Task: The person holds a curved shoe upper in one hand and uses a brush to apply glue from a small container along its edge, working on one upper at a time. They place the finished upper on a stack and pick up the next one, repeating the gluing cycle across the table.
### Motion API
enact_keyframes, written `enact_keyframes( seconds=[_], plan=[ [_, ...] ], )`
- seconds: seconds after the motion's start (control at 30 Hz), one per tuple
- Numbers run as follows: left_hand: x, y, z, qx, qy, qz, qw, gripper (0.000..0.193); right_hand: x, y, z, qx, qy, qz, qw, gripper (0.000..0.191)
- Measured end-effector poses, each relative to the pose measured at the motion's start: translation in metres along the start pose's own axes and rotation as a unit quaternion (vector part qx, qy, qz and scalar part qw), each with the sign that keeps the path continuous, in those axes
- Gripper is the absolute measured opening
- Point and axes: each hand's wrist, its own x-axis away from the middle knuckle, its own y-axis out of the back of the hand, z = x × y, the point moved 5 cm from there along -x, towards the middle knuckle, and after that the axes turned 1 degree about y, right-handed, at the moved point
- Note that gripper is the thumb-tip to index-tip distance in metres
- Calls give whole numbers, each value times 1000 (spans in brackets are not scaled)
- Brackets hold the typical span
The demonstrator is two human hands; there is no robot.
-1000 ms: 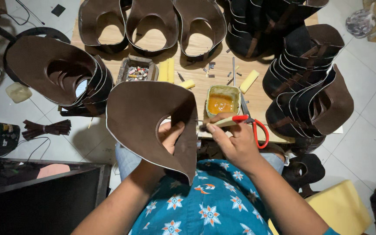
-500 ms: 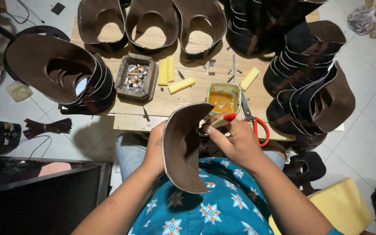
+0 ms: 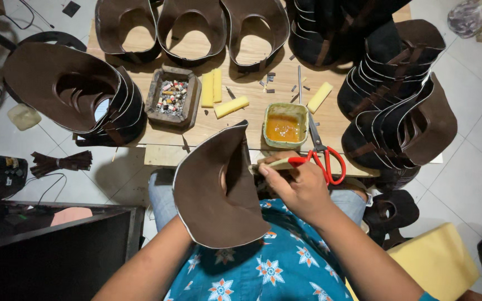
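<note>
A brown leather cut-out piece (image 3: 210, 195) with a pale edge stands tilted over my lap. My left hand is hidden behind it and holds it up; only the forearm (image 3: 152, 262) shows. My right hand (image 3: 299, 189) grips a small applicator (image 3: 279, 163) with a pale tip and a red handle. The tip points at the piece's right edge, close to its opening. A greenish pot of orange glue (image 3: 284, 127) sits on the wooden board (image 3: 241, 89) just beyond my right hand.
Red-handled scissors (image 3: 324, 159) lie right of the pot. Yellow foam blocks (image 3: 231, 106) and a tray of small bits (image 3: 172, 96) lie on the board. Stacks of brown leather pieces stand left (image 3: 68, 89), right (image 3: 403, 117) and behind (image 3: 191, 28). A yellow cushion (image 3: 436, 262) is lower right.
The leather piece turned from broad face up to a narrower, tilted pose and came down toward my lap. My right hand stayed beside the glue pot with the applicator.
</note>
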Motion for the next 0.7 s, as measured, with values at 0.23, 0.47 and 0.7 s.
enact_keyframes(
  seconds=[0.23,0.47,0.7],
  plan=[
    [-11,7,-9,125,80,-38,988,35,11,-11,-37,-129,-157,57,978,18],
    [-12,19,-46,-25,106,-71,992,25,-30,29,-82,-12,-113,-91,989,30],
    [-4,26,-45,-18,80,-121,989,24,-48,11,-98,218,6,-65,974,33]
  ],
)
